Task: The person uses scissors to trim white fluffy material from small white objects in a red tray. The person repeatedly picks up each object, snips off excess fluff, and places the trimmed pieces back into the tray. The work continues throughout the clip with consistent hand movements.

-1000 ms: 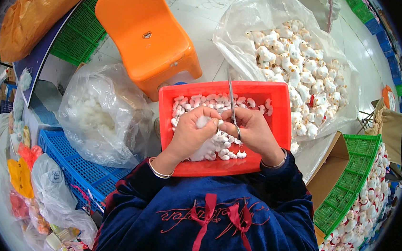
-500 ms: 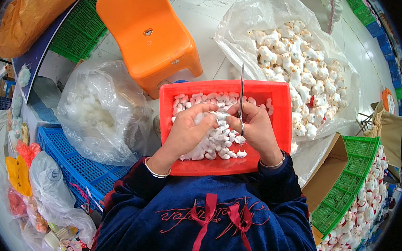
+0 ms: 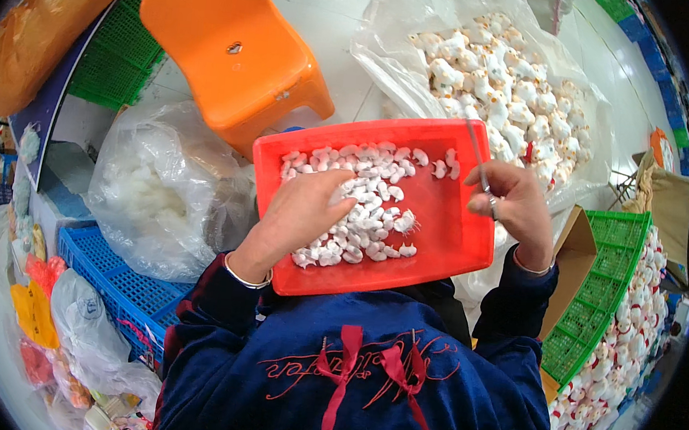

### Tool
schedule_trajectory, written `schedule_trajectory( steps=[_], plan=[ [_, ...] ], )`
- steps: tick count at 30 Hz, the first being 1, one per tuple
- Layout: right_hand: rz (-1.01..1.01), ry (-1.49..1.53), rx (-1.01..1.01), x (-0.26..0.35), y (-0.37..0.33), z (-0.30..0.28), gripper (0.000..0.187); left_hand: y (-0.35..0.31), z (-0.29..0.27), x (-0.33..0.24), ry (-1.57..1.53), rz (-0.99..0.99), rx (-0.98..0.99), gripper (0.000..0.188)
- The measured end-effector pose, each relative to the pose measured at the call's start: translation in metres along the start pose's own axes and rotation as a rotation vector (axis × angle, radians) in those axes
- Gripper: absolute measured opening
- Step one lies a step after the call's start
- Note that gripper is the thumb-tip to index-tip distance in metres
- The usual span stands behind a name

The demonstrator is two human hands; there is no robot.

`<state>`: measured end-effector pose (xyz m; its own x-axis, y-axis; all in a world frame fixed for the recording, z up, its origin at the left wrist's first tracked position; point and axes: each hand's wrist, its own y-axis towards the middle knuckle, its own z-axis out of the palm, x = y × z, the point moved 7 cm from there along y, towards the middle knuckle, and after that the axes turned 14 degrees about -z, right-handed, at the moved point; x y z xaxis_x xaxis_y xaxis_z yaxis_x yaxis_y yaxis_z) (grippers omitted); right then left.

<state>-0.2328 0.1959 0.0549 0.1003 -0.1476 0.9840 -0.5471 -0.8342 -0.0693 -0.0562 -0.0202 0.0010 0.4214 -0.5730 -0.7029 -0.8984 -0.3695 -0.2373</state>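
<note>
A: Head view, looking down: red tray (image 3: pixel 440 248) on the lap, white pieces (image 3: pixel 369 209) heaped in its left and middle part, right third bare.

B: Left hand (image 3: pixel 304 211)?

A: Palm down on the heap, fingers (image 3: pixel 339 183) curled into the pieces. Clamped on one or merely resting, cannot tell; fingertips hidden under the hand.

B: And the right hand (image 3: pixel 509 205)?

A: Out at the tray's right rim now, fingers pinched together on a thin metal tool (image 3: pixel 476 157), tip pointing up and away toward the far edge.

B: Changed from a second ago, then?

A: Yes. A second ago, and half a second ago too, both hands close together over the middle of the heap, tool upright between them. Since then: right hand drawn off to the right with the tool, well apart from the left. Left hand hardly shifted, still on the pieces.

B: Meaning for the work?

A: Probably a gap between two pieces: tool lifted clear, nothing visibly on its tip, left hand feeling through the heap alone. Only a judgement.

B: Surroundings?

A: Orange stool (image 3: pixel 236 50) beyond the tray. Open clear bag (image 3: pixel 578 162) of white toys (image 3: pixel 495 81) at far right. Bag of fluff (image 3: pixel 166 191) just left of the tray, blue crate (image 3: pixel 110 276) beneath it. Green basket (image 3: pixel 600 295) at the right, more white toys beside it.
</note>
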Motion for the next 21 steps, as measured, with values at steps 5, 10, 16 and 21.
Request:
schedule_trajectory(
  steps=[5,10,16,21],
  plan=[
    [-0.125,-0.054,-0.084,0.007,-0.012,-0.019,0.042,0.003,0.069,-0.062,0.273,0.184,0.412,0.023],
    [-0.158,-0.086,-0.172,-0.004,-0.021,-0.032,0.042,0.029,0.126,-0.042,0.358,0.164,0.415,0.019],
    [-0.147,-0.076,-0.241,-0.012,-0.028,-0.046,0.035,0.045,0.103,-0.046,0.014,0.049,0.367,0.018],
    [-0.117,-0.089,-0.217,-0.023,-0.022,-0.028,0.025,0.046,0.074,-0.057,-0.374,-0.102,0.43,0.018]
  ],
)
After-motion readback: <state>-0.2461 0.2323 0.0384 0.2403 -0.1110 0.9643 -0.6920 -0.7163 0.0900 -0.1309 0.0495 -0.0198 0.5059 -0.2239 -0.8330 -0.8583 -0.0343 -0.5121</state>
